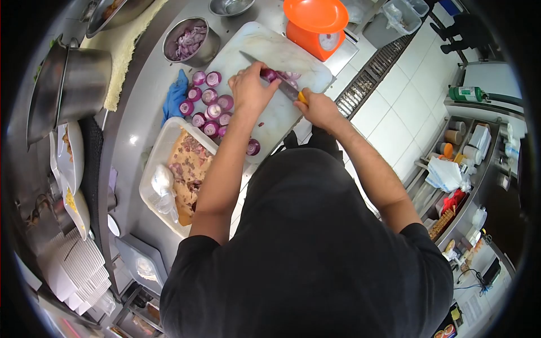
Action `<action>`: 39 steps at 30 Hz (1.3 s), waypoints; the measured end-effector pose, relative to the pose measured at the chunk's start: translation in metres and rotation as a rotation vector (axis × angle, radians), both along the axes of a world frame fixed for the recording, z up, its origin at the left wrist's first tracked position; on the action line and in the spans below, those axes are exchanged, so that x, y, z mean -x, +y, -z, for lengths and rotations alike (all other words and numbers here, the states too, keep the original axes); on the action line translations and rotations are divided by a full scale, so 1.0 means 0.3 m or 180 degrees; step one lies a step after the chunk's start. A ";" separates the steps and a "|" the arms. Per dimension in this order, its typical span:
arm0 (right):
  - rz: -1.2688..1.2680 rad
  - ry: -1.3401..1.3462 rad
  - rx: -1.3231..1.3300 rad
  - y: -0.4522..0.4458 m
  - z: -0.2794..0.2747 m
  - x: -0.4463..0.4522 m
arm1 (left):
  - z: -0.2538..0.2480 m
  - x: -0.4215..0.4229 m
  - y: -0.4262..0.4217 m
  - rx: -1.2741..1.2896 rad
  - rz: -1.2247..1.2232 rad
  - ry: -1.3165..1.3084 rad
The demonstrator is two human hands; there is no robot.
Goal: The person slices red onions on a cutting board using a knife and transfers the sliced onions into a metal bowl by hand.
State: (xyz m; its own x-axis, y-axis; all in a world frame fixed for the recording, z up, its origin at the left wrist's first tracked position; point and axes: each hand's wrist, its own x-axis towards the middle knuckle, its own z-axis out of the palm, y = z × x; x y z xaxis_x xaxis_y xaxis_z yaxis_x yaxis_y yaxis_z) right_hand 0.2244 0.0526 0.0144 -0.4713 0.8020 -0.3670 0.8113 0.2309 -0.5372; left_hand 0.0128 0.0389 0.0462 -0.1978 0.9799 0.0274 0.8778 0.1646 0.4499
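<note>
A red onion lies on the white cutting board, steadied by the fingers of my left hand. My right hand grips the yellow handle of a kitchen knife. Its blade crosses the board right beside the held onion, and its tip shows past my left hand. Cut onion pieces lie on the far side of the blade. Several peeled red onions are grouped on the board's left part, next to my left forearm. One more onion sits near the board's front edge.
A steel pot with sliced onion stands left of the board, a steel bowl behind it. An orange scale stands at the back right. A blue glove and a plastic tub of food waste are at the left.
</note>
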 end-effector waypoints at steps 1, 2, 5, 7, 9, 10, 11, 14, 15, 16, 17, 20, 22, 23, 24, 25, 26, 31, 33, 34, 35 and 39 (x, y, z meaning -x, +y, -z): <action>-0.0010 0.0000 -0.0041 0.012 0.003 -0.002 | 0.024 0.009 -0.024 -0.0023 -0.0074 0.0002; -0.0027 -0.0001 -0.0080 0.020 0.005 -0.002 | 0.050 0.007 -0.051 0.0182 0.0034 -0.0125; -0.0106 -0.0060 -0.0243 0.018 -0.037 0.019 | 0.173 -0.001 -0.119 -0.0121 0.0217 0.0137; -0.0141 -0.0180 -0.0310 0.002 -0.070 0.040 | 0.147 -0.015 -0.137 -0.0116 0.0115 -0.0073; -0.0251 -0.0209 -0.0373 -0.004 -0.055 0.060 | 0.129 -0.017 -0.147 -0.0162 -0.0063 -0.0308; -0.0307 -0.0219 -0.0407 -0.005 -0.049 0.070 | 0.135 -0.010 -0.145 -0.0111 -0.0030 -0.0461; -0.0345 -0.0254 -0.0397 -0.008 -0.045 0.076 | 0.145 0.000 -0.143 -0.0053 0.0005 -0.0615; -0.0471 -0.0366 -0.0422 0.007 -0.085 0.102 | 0.143 0.016 -0.121 0.0077 0.0069 -0.0862; -0.0522 -0.0418 -0.0441 0.009 -0.121 0.106 | 0.141 0.015 -0.116 0.0124 0.0084 -0.0916; -0.0574 -0.0473 -0.0456 0.006 -0.145 0.107 | 0.141 0.013 -0.112 0.0139 0.0077 -0.0908; -0.0569 -0.0509 -0.0452 0.000 -0.156 0.107 | 0.141 0.010 -0.105 0.0154 0.0070 -0.0902; -0.0518 -0.0568 -0.0452 -0.009 -0.147 0.111 | 0.157 0.012 -0.097 0.0074 0.0056 -0.0813; -0.0432 -0.0529 -0.0443 -0.020 -0.091 0.123 | 0.160 0.011 -0.104 0.0026 0.0026 -0.0825; -0.0452 -0.0508 -0.0378 -0.016 -0.067 0.122 | 0.161 0.012 -0.105 0.0016 0.0008 -0.0875; -0.0467 -0.0483 -0.0323 -0.007 -0.062 0.125 | 0.160 0.013 -0.103 -0.0004 -0.0004 -0.0921; -0.0482 -0.0457 -0.0278 0.007 -0.061 0.127 | 0.157 0.014 -0.099 -0.0014 -0.0005 -0.0875; -0.0574 -0.0416 -0.0347 0.018 -0.060 0.123 | 0.155 0.014 -0.099 -0.0017 0.0000 -0.0830; -0.0688 -0.0434 -0.0497 0.016 -0.167 0.121 | 0.157 0.019 -0.095 0.0064 -0.0011 -0.0882; -0.0463 -0.0491 -0.0328 -0.004 -0.079 0.146 | 0.152 0.018 -0.092 0.0126 -0.0055 -0.0954; -0.0349 -0.0525 -0.0244 -0.007 -0.061 0.156 | 0.153 0.019 -0.093 0.0089 -0.0062 -0.0972; -0.0433 -0.0500 -0.0273 0.001 -0.047 0.151 | 0.154 0.018 -0.097 0.0059 -0.0064 -0.0989; -0.0685 -0.0460 -0.0437 0.028 -0.123 0.142 | 0.162 0.019 -0.095 0.0013 -0.0036 -0.0945</action>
State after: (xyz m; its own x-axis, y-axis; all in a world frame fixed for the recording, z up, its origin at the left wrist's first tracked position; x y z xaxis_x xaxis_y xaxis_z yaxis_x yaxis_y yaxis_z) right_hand 0.1820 0.0612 0.0512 -0.5867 0.7361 -0.3376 0.8016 0.4685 -0.3715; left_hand 0.0072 0.0103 -0.0023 -0.2074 0.9775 -0.0373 0.7059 0.1760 0.6861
